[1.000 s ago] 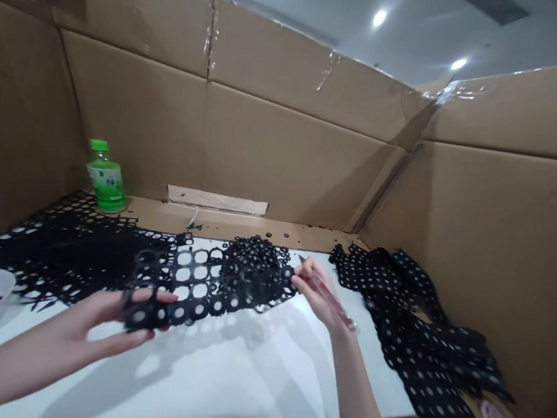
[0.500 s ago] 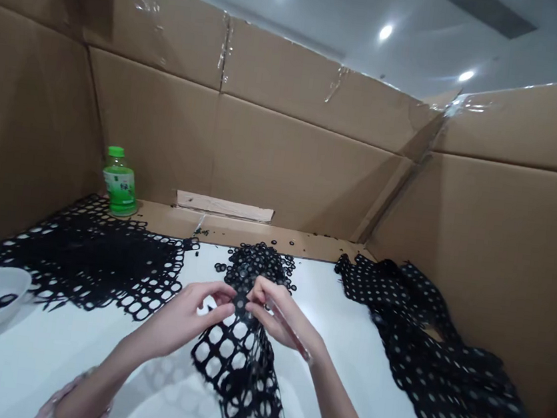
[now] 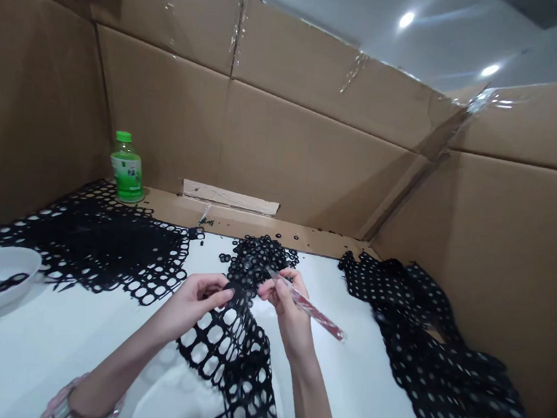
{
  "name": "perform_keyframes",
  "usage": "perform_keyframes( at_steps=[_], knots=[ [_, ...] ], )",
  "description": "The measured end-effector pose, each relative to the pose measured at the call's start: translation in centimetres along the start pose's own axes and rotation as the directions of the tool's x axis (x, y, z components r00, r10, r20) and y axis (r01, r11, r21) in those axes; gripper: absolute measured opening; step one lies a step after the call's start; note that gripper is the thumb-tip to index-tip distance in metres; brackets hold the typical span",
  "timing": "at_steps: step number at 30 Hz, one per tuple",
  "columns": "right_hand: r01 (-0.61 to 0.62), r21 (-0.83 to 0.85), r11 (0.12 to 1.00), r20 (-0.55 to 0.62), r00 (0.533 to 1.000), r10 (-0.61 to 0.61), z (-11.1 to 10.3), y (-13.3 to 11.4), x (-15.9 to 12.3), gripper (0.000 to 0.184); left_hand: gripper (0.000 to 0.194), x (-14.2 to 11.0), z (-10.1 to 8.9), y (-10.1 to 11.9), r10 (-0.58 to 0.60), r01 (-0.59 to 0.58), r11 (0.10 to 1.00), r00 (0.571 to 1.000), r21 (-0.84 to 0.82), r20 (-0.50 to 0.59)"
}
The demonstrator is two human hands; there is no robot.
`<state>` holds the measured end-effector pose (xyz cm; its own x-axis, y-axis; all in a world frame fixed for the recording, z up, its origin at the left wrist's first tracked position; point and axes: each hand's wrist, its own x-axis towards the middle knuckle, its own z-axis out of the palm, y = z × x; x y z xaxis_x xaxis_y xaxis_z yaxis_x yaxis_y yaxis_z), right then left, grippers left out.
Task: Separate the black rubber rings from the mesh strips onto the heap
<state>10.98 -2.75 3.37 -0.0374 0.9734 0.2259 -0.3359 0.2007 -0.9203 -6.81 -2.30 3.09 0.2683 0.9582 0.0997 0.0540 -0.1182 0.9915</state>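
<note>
My left hand [image 3: 201,295] is closed, thumb and fingers pinching the upper end of a black perforated sheet [image 3: 214,336]. That sheet has rows of large round holes and hangs down toward the table's front edge. My right hand [image 3: 288,307], just to the right, grips a slim red tool [image 3: 314,311] with a pointed tip; its exact kind is unclear. The tip points up and left, over a heap of small black rings [image 3: 259,255] behind both hands. Whether the right fingertips also hold a ring cannot be made out.
A white bowl [image 3: 29,274] with several black rings stands at the left. Behind it lies a pile of holed black netting [image 3: 165,276], near a green bottle [image 3: 129,175]. Uncut-looking black sheets [image 3: 423,353] lie at the right. Cardboard walls [image 3: 286,143] surround the white table [image 3: 350,378].
My right hand has moved away from the left and turned, so the red tool now points its tip up-left. The left hand keeps the sheet's upper end. The view has shifted slightly.
</note>
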Motion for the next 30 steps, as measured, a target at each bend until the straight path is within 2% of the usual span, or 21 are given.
perform_keyframes(
  at_steps=[3, 8, 12, 14, 17, 20, 27, 30],
  knots=[
    [-0.046, 0.013, 0.999, -0.009, 0.999, 0.047, 0.6, 0.6, -0.8, 0.015, 0.025, -0.2, 0.0, 0.2, 0.007, -0.007, 1.0, 1.0, 0.009, -0.02],
    [-0.035, 0.042, 0.999, -0.081, 0.996, 0.038, 1.1, 1.6, -1.5, 0.022, 0.026, -0.2, 0.2, 0.2, 0.036, -0.032, 0.999, 0.995, 0.04, -0.091],
    [-0.101, 0.084, 0.991, -0.069, 0.992, 0.106, 2.0, 1.9, -2.1, 0.018, 0.024, -0.2, 0.6, 0.1, 0.054, -0.053, 0.999, 0.992, 0.009, -0.113],
    [-0.109, 0.103, 0.989, -0.114, 0.986, 0.121, 2.6, 2.1, -2.4, 0.016, 0.023, -0.4, 0.8, 0.1, 0.054, -0.056, 0.998, 0.992, -0.015, -0.11],
    [-0.072, 0.118, 0.99, -0.214, 0.972, 0.096, 3.1, 2.5, -2.7, 0.016, 0.022, -0.5, 0.9, 0.1, 0.048, -0.053, 0.998, 0.992, -0.039, -0.119],
    [-0.045, 0.11, 0.993, -0.231, 0.971, 0.07, 3.2, 3.1, -2.7, 0.016, 0.023, -0.7, 0.9, 0.1, 0.044, -0.049, 0.998, 0.99, -0.036, -0.133],
    [0.063, -0.16, 0.985, -0.292, 0.95, -0.108, 3.4, 3.4, -2.6, 0.02, 0.021, -0.8, 0.9, 0.0, 0.078, -0.082, 0.997, 0.981, -0.012, -0.18],
    [0.072, -0.187, 0.98, -0.301, 0.945, -0.127, 3.4, 3.5, -2.7, 0.022, 0.022, -0.9, 0.7, -0.2, 0.083, -0.085, 0.996, 0.982, -0.002, -0.172]
  ],
)
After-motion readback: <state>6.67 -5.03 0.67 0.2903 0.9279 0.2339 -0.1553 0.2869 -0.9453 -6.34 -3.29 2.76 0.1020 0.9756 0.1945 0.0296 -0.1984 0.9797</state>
